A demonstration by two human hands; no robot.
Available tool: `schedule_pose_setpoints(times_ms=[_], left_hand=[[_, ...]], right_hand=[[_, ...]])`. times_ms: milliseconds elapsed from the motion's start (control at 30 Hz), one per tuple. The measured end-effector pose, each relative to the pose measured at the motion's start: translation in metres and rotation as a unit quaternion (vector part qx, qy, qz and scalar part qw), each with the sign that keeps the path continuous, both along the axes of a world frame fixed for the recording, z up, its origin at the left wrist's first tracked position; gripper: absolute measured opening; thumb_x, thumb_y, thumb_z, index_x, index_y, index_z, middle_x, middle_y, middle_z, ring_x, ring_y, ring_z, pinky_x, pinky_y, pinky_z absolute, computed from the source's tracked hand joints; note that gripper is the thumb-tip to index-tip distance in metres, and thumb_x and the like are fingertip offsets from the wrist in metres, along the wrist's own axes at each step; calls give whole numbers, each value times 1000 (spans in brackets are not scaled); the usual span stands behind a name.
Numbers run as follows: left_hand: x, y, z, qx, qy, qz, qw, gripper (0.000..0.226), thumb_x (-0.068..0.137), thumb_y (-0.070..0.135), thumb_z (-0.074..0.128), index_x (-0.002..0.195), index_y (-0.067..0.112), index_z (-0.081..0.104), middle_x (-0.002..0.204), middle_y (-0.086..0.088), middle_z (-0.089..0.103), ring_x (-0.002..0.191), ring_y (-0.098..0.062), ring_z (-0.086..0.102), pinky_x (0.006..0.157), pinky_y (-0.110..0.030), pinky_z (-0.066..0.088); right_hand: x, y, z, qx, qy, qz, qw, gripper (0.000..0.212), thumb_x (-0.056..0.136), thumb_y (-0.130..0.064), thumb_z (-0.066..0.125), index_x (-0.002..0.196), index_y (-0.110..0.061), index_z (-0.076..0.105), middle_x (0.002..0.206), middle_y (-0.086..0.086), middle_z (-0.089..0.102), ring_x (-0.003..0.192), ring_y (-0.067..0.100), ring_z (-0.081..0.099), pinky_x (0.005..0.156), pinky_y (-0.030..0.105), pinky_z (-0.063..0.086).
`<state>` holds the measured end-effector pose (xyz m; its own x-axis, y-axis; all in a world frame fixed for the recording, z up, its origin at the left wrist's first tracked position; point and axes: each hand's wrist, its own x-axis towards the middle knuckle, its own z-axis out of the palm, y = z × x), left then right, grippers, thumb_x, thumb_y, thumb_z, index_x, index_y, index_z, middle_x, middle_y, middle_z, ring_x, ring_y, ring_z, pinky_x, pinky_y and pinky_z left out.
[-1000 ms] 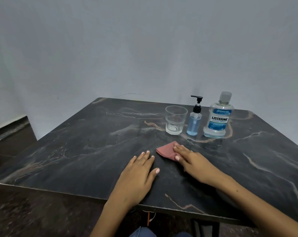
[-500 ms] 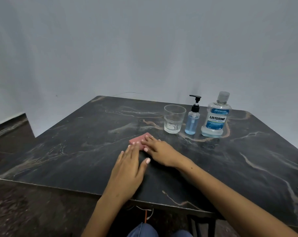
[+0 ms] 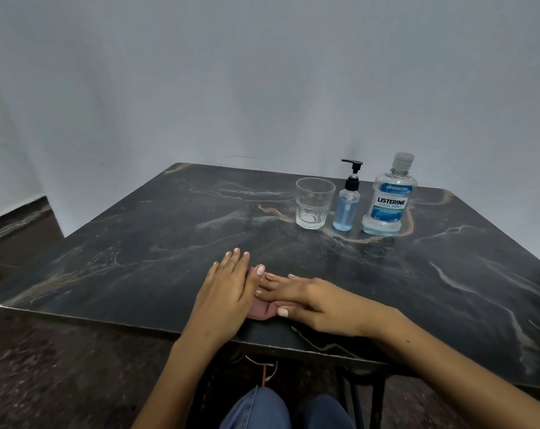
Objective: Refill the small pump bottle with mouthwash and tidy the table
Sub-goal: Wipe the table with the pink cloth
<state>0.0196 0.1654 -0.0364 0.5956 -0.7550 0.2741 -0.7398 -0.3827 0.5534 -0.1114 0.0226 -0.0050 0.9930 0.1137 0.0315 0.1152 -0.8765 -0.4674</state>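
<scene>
Dark marble table point(image 3: 138, 243) under a grey wall. Both hands lie flat, fingers straight: left hand point(image 3: 228, 292) and right hand point(image 3: 312, 300) press the cloth point(image 3: 262, 311), now nearer the edge, well before the pump bottle point(image 3: 346, 201), which stands between glass point(image 3: 313, 202) and mouthwash point(image 3: 389, 196).

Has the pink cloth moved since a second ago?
Yes. The pink cloth has slid away from the glass, toward the table's near edge, under both hands.

On the table point(image 3: 138, 258), glass point(image 3: 314, 203), pump bottle point(image 3: 346, 205), mouthwash bottle point(image 3: 389, 199) stand left to right.
</scene>
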Motion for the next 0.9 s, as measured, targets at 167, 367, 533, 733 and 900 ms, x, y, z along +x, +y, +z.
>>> schedule_pose_setpoints(times_ms=[167, 367, 533, 733, 900], left_hand=[[-11, -14, 1, 17, -6, -28, 999, 59, 98, 47, 23, 148, 15, 24, 158, -3, 18, 145, -10, 9, 117, -28, 3], [-25, -29, 1, 47, -41, -71, 996, 59, 98, 46, 22, 147, 14, 24, 157, -5, 19, 146, -14, 10, 116, -30, 5], [-24, -27, -1, 53, -46, -78, 994, 59, 97, 47, 21, 147, 14, 25, 157, -5, 18, 146, -13, 9, 116, -30, 4], [-24, -29, -2, 44, -47, -86, 994, 59, 97, 47, 22, 146, 15, 30, 157, -5, 20, 145, -13, 10, 117, -30, 6], [-25, -28, -1, 33, -39, -82, 995, 59, 96, 48, 21, 146, 16, 30, 157, -3, 20, 145, -11, 10, 118, -29, 6]], right_hand=[[-45, -13, 2, 12, 13, -26, 1000, 41, 98, -21, 47, 139, -26, 45, 153, -16, 29, 141, -8, 16, 121, 26, 11], [-107, -27, 2, 28, -2, -112, 993, 40, 97, -21, 48, 136, -29, 48, 150, -20, 33, 142, -4, 21, 121, 27, 12], [-155, -38, 0, 29, -28, -237, 971, 40, 94, -26, 47, 134, -34, 47, 146, -23, 36, 139, -8, 23, 119, 20, 13], [-161, -66, 1, -41, -31, -404, 913, 40, 97, -20, 49, 136, -22, 48, 145, -18, 33, 140, 3, 25, 109, 10, 14], [-105, -79, 5, -21, -15, -468, 883, 42, 99, -22, 45, 140, -14, 43, 152, 3, 33, 143, 14, 27, 106, 16, 17]])
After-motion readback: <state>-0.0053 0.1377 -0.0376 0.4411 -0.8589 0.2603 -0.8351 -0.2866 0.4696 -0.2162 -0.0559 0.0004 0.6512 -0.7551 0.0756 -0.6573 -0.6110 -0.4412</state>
